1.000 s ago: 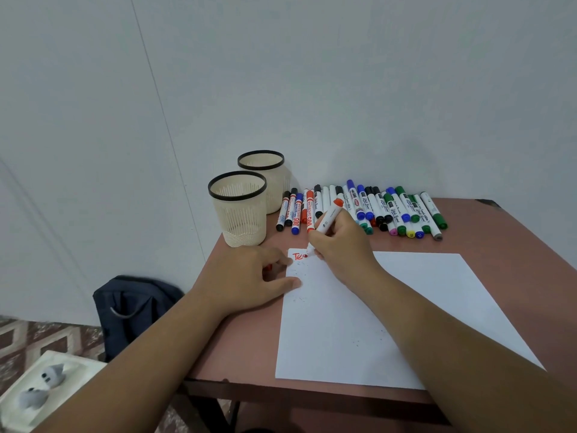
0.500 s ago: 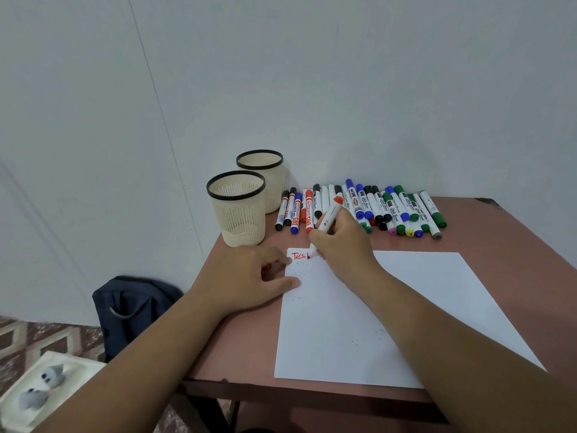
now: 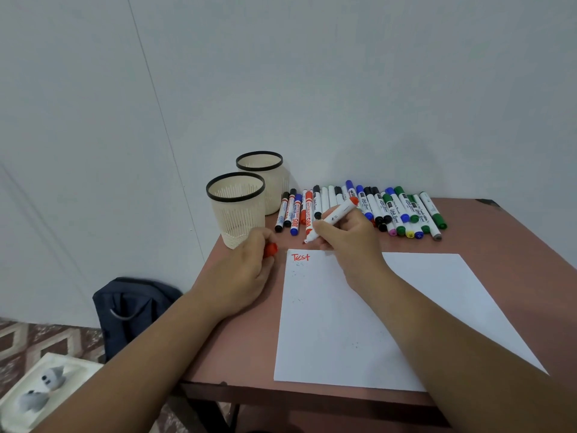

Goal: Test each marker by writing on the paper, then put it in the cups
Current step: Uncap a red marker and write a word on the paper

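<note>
Your right hand [image 3: 343, 242] has lifted the red marker [image 3: 332, 218] off the paper [image 3: 390, 323]; its tip now hangs just beyond the far edge of the sheet, where a second ago it was writing. The red word [image 3: 300, 257] has grown from "Te" to a full "Test". Your left hand [image 3: 243, 273] has left the paper's left edge and now pinches the red cap [image 3: 270, 250].

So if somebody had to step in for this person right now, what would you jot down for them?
Right hand grips the uncapped red marker, tip just off the paper.
Left hand holds its red cap.
Done: "Test" written in red at the paper's top left corner.
Left: cap this marker and drop it in one of the cups; no marker shows in either. Then test the row of markers lying by the wall.
</note>
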The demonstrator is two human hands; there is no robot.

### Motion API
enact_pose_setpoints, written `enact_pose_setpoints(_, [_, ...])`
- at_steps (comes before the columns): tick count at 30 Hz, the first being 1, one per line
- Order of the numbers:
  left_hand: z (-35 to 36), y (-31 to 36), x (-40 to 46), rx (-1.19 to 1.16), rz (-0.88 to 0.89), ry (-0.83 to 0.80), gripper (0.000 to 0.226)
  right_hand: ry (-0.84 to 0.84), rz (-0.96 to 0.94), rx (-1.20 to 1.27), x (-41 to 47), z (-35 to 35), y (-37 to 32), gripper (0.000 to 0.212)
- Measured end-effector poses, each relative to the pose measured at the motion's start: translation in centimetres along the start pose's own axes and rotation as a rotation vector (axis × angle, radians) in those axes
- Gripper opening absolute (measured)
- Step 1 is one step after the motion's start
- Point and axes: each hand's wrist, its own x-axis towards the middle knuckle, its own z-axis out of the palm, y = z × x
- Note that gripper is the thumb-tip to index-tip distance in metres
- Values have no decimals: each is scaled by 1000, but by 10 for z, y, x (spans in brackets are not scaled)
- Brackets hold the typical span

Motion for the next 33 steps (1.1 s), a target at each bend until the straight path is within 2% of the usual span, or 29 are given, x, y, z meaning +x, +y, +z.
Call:
enact_pose_setpoints(5, [0,1,2,-110,-52,15,30,-173,-46,257,-7,-6,-4,18])
enact_pose_setpoints(9, [1,0,4,-50,-53,27,22,-258,-52,356,-9,-10,-5,17])
enact_pose_setpoints(18, [1,0,4,-35,-10,52,22,-312,-13,313,-12,-10,-7,13])
enact_pose_setpoints(23, [-1,1,3,-10,86,65,24,-364,4,235,-16,-8,-9,17])
enact_pose_setpoints(33, [1,3,-3,-8,102,59,12,-394,9,172,-16,-4,-8,13])
